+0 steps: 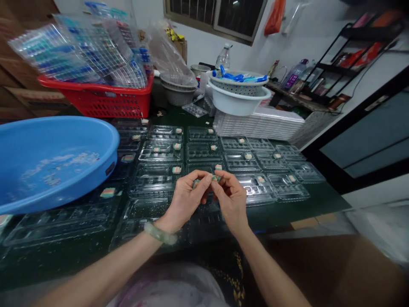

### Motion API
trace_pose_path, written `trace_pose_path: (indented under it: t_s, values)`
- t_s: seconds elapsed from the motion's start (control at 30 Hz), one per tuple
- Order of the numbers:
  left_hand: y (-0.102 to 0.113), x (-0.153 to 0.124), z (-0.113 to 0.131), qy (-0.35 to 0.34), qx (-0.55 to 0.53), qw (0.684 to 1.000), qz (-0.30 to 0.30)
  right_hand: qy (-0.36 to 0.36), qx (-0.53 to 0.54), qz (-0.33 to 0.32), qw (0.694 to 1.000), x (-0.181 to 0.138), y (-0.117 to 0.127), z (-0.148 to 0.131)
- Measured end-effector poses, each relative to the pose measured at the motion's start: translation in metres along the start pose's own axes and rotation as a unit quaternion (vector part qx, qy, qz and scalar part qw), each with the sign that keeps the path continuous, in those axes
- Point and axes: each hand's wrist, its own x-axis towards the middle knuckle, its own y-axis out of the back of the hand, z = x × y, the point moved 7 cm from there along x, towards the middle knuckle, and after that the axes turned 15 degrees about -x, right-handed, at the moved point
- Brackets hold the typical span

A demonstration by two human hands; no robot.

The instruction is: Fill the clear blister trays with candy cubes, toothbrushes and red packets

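My left hand (pixel 188 189) and my right hand (pixel 230 194) meet above the clear plastic trays, fingertips almost touching. Between the thumbs and fingers of both hands is a small striped block (pixel 214 178), green and pale orange, mostly covered. Another greenish bit shows inside the curled fingers of my left hand. Just beyond the fingers, a striped block (pixel 218 167) lies on a tray. To the left, one more striped block (pixel 177 169) sits at the corner of a clear tray (pixel 150 181). A pale green bangle (pixel 159 233) circles my left wrist.
A large blue basin (pixel 110 140) with white crumbs stands at left. Behind it is a red basket (pixel 108 100) of plastic-wrapped packs. A white basin (pixel 239 100) under a colander of blue pieces stands by stacked clear trays (pixel 258 123). Trays in rows cover the dark green table (pixel 326 198).
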Motion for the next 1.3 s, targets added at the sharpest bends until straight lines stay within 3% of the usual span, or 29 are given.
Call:
trace_pose_path:
  t_s: [0.2,0.37,0.47,0.67,0.83,0.93,1.1,1.3]
  values:
    - [0.0,0.001,-0.011,0.064,-0.074,0.994,-0.038,-0.024,0.089,-0.083,0.992,-0.001,-0.002,0.001]
    - [-0.004,0.0,-0.008,0.071,-0.096,0.991,-0.051,-0.076,0.122,-0.072,0.987,0.007,0.003,0.016]
    - [-0.006,-0.001,-0.008,0.091,-0.104,0.989,-0.045,-0.074,0.077,-0.022,0.994,0.01,0.012,0.017]
    - [-0.009,0.0,-0.009,0.083,-0.054,0.994,-0.036,-0.055,0.046,0.006,0.997,0.007,0.015,0.007]
    - [-0.006,0.001,-0.009,0.052,-0.011,0.999,0.001,-0.037,0.069,-0.045,0.996,0.003,0.011,-0.001]
    - [-0.008,0.001,-0.011,0.078,-0.026,0.996,0.02,-0.036,0.097,-0.073,0.992,0.005,0.008,-0.003]
    - [-0.023,0.006,-0.019,0.138,-0.015,0.99,-0.024,-0.02,0.078,-0.062,0.995,0.016,0.02,-0.001]
    - [-0.042,0.022,-0.024,0.067,0.118,0.989,-0.067,-0.025,0.065,-0.079,0.994,0.026,0.04,0.007]
